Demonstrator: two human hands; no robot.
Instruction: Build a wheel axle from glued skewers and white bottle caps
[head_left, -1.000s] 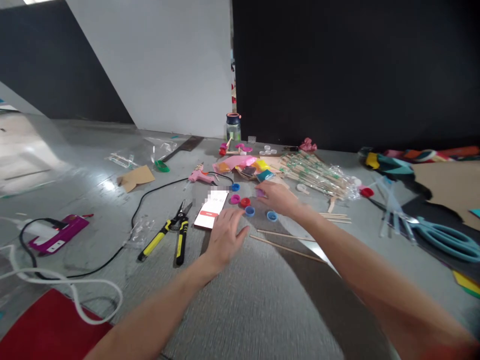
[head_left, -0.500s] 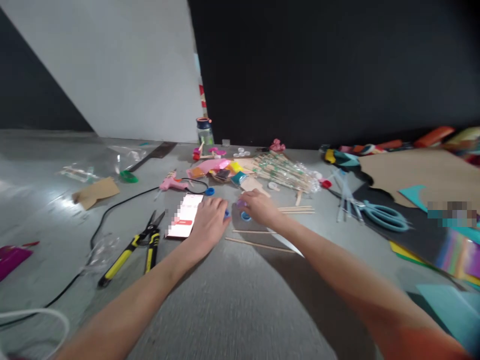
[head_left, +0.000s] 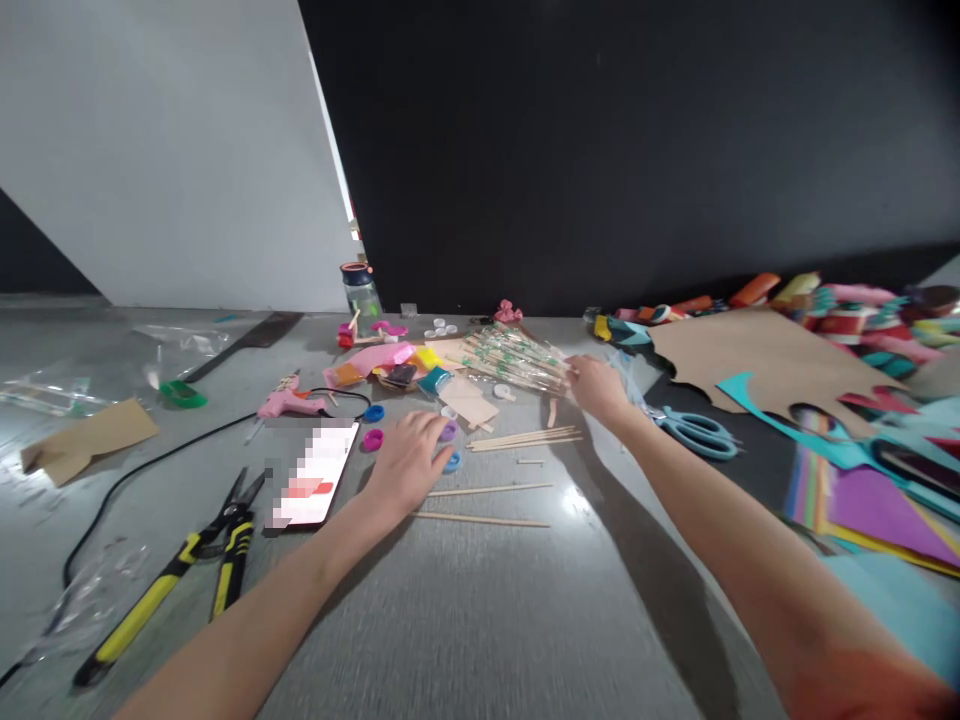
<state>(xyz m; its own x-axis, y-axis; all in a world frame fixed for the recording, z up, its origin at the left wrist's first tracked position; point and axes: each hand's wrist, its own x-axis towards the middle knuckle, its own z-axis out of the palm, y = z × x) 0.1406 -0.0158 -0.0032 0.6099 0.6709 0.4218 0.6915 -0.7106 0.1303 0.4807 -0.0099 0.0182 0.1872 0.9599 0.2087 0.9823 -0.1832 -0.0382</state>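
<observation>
My left hand (head_left: 409, 458) rests low over the grey surface, fingers loosely bent and a little apart. At its fingertips lie a purple bottle cap (head_left: 448, 430) and a light blue cap (head_left: 452, 461); a magenta cap (head_left: 371, 440) is on its other side. My right hand (head_left: 596, 388) is at the right end of a clear bag of wooden skewers (head_left: 517, 358), its fingers drawn together. What those fingers hold, if anything, is hidden. Loose thin sticks (head_left: 525, 438) lie between the hands.
Left of my left hand are a phone (head_left: 322, 470), a pink glue gun (head_left: 289, 400) with a black cord, and yellow-black pliers (head_left: 187, 570). Blue scissors (head_left: 697, 433), cut brown cardboard (head_left: 757, 350) and coloured paper (head_left: 885, 510) lie right. A bottle (head_left: 361, 300) stands behind.
My right hand has gone from the caps to the right, to the end of the skewer bag. My left hand stays by the caps. The view has turned right, and the magenta cap now shows.
</observation>
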